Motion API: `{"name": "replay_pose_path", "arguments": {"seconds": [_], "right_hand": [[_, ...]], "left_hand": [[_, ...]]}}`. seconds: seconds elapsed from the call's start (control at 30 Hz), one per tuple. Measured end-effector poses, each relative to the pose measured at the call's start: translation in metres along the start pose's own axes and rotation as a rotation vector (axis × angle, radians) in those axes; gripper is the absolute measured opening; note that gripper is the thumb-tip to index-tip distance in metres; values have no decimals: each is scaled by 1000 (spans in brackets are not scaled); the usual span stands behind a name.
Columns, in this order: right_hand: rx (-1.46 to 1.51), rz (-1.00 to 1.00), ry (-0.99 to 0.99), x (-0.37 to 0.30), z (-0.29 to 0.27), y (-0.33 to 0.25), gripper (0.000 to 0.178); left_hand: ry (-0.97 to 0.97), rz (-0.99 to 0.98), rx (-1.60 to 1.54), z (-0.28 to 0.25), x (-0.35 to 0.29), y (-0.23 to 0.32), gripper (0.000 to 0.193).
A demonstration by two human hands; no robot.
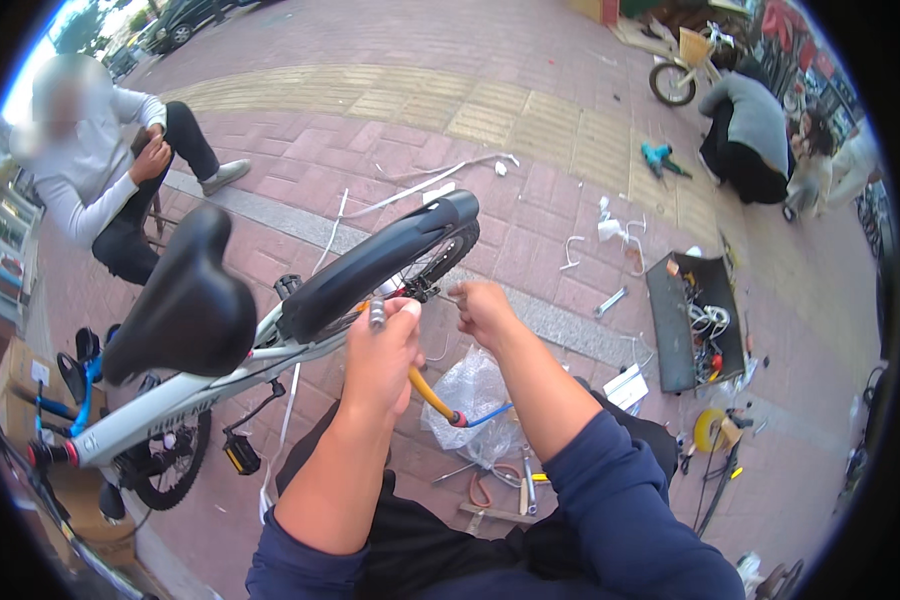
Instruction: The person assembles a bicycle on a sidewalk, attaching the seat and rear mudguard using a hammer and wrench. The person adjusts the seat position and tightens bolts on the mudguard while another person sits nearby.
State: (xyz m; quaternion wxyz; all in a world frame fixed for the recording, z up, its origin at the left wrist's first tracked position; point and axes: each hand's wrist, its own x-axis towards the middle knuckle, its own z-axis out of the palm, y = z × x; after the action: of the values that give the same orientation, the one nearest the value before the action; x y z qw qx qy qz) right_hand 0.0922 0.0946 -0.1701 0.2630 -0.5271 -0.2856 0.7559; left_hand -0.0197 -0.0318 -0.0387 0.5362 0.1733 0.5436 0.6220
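Observation:
A white-framed bicycle point(150, 425) leans in from the left, with a black saddle point(195, 300) and a long black mudguard point(375, 265) over one wheel point(448, 254). My left hand point(385, 345) is closed just below the wheel's hub, around a tool with a grey metal end. A curved orange piece point(430, 393) with a red-and-blue end sticks out below that fist; whether it belongs to the tool, I cannot tell. At the hub's right side, the fingers of my right hand point(485, 312) are pinched beside a thin dark piece. What they grip is too small to name.
Clear plastic wrap point(475, 400) and several hand tools lie before me. To the right are a wrench point(611, 301) and a metal toolbox point(675, 345). A teal power drill point(658, 158) lies farther off. One person point(90, 170) sits at left; another point(755, 130) crouches at far right.

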Motion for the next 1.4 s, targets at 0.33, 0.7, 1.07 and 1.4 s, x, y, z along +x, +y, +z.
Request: {"name": "replay_pose_path", "arguments": {"seconds": [0.33, 0.7, 1.07, 1.4], "right_hand": [[-972, -185, -421, -113, -26, -28, 41], [-1547, -296, -108, -66, -75, -30, 41], [-1473, -465, -31, -112, 1, -58, 40], [-1479, -505, -19, -153, 13, -71, 34]], "left_hand": [[106, -152, -265, 9, 55, -64, 25], [-9, -167, -671, 65, 104, -125, 18], [589, -119, -547, 49, 193, -141, 26], [742, -99, -477, 34, 259, -170, 13]]}}
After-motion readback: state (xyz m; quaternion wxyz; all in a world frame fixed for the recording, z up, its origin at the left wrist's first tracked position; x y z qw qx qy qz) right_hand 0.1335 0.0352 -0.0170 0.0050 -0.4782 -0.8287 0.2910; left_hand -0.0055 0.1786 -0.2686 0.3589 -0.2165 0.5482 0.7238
